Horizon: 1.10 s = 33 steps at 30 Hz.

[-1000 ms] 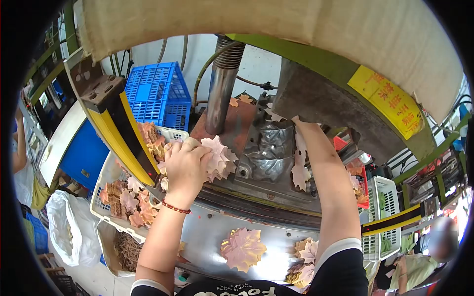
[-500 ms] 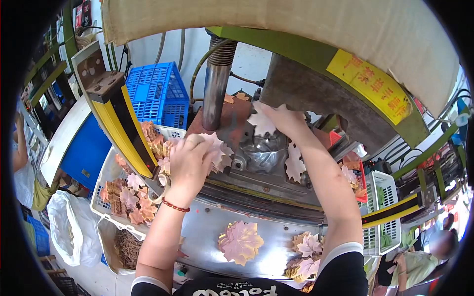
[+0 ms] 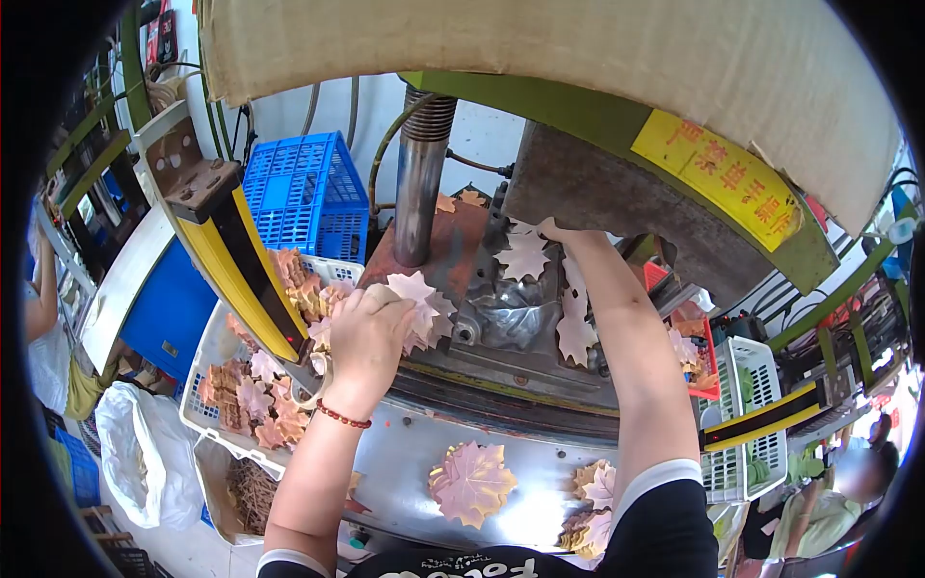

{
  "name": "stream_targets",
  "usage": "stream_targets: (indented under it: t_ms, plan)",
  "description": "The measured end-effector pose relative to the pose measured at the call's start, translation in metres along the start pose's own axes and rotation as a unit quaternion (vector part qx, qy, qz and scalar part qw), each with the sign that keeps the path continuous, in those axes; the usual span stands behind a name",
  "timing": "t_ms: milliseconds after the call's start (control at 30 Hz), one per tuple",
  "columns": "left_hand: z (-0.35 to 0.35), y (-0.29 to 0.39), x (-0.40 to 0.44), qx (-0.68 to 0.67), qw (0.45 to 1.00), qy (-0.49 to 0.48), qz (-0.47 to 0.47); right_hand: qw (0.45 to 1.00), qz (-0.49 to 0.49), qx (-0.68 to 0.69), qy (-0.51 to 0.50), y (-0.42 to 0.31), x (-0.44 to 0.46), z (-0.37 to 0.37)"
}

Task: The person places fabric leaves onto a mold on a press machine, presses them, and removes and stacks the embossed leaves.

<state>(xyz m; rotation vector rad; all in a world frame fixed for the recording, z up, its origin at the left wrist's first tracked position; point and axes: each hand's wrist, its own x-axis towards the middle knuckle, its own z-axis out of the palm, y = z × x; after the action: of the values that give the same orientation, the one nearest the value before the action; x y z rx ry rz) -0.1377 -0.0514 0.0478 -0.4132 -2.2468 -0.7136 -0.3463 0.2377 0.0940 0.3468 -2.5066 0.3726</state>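
My left hand point(image 3: 371, 332) wears a beaded red bracelet and closes around a small stack of pale pink maple-leaf-shaped pieces point(image 3: 420, 301) at the left of the press bed. My right hand point(image 3: 570, 237) reaches to the back of the bed, its fingers mostly hidden from me. Just to its left, a single pale leaf piece point(image 3: 523, 256) lies behind a shiny metal die point(image 3: 511, 313). Another long row of leaf material point(image 3: 575, 328) rests right of the die, below my right forearm.
A steel post point(image 3: 420, 183) and a heavy press block point(image 3: 617, 197) flank the bed. Yellow-black guard bars point(image 3: 252, 275) stand on both sides. A white crate point(image 3: 207, 405) holds several leaf pieces. Leaf stacks point(image 3: 472, 484) sit on the metal table point(image 3: 395, 462). Another person point(image 3: 819, 520) is at far right.
My right hand has moved off the pale leaf piece, slightly right and back, leaving it behind the die. My left hand keeps its stack in nearly the same place. The view has shifted slightly.
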Motion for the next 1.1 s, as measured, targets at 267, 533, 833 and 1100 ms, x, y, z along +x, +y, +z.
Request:
stream_targets:
  t_ms: [267, 533, 833, 1100]
  plan:
    - [0.007, 0.06, 0.038, -0.1, 0.987, 0.096, 0.079, 0.997, -0.045, -0.044, -0.053, -0.004, -0.027, -0.036]
    - [0.04, 0.074, 0.023, -0.126, 0.986, -0.104, 0.046, 0.93, 0.055, 0.332, -0.15, -0.057, -0.068, -0.114]
    - [0.036, 0.062, 0.043, -0.252, 0.967, -0.045, -0.002, 0.695, 0.106, 0.703, -0.112, -0.045, -0.078, -0.104]
    - [0.055, 0.087, 0.121, -0.433, 0.857, -0.125, -0.251, 0.831, 0.199, 0.51, -0.094, -0.038, -0.095, -0.11]
